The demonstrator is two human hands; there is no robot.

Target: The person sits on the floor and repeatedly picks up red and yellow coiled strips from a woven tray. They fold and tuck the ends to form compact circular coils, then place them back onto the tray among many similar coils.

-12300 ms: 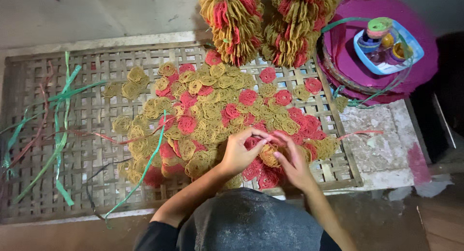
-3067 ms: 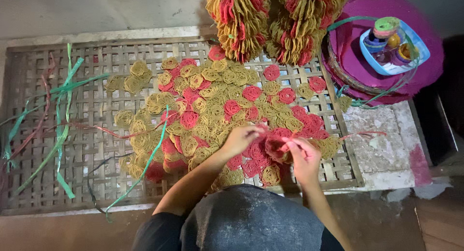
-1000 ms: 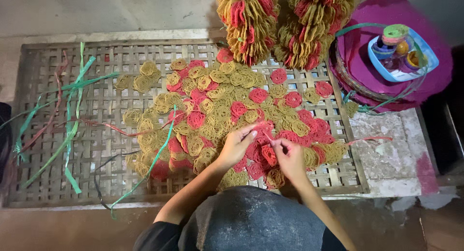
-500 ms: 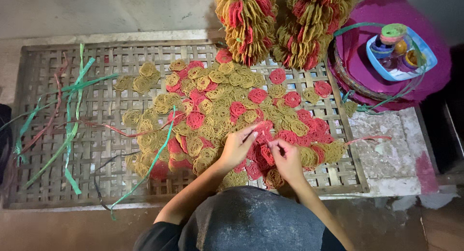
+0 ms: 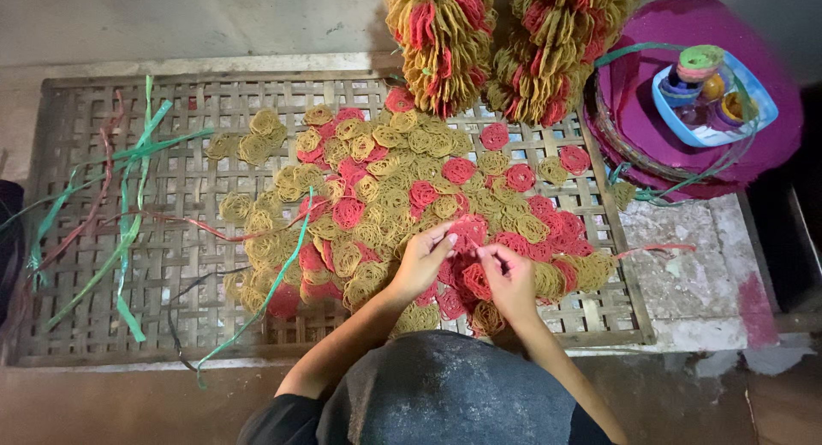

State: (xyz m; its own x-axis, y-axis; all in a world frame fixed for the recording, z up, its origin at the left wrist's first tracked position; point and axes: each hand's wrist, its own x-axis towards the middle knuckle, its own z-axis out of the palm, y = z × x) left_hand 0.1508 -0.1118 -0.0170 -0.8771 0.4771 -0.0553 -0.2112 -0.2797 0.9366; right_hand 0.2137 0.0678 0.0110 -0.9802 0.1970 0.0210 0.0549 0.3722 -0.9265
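- Left hand (image 5: 421,261) fingers pinch a red disc (image 5: 468,231); right hand (image 5: 511,278) fingers curl onto another disc (image 5: 476,280).
- Bundles (image 5: 445,34) at 12 o'clock, green strips (image 5: 128,231) at 9, purple basket (image 5: 753,145) at 2 on the mat (image 5: 171,265).

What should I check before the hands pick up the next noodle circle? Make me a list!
1. Left hand fingertips on a red disc: ok.
2. Right hand beside it, touching the red discs: ok; what it pinches: cannot tell.
3. Loose yellow and red discs left on the woven bamboo tray: ok, plenty.
4. Green strips lying on the tray at the left: ok, but away from both hands.
5. Two stacked bundles standing at the far edge: ok, apart from the hands.
6. Discs unbroken: cannot tell.
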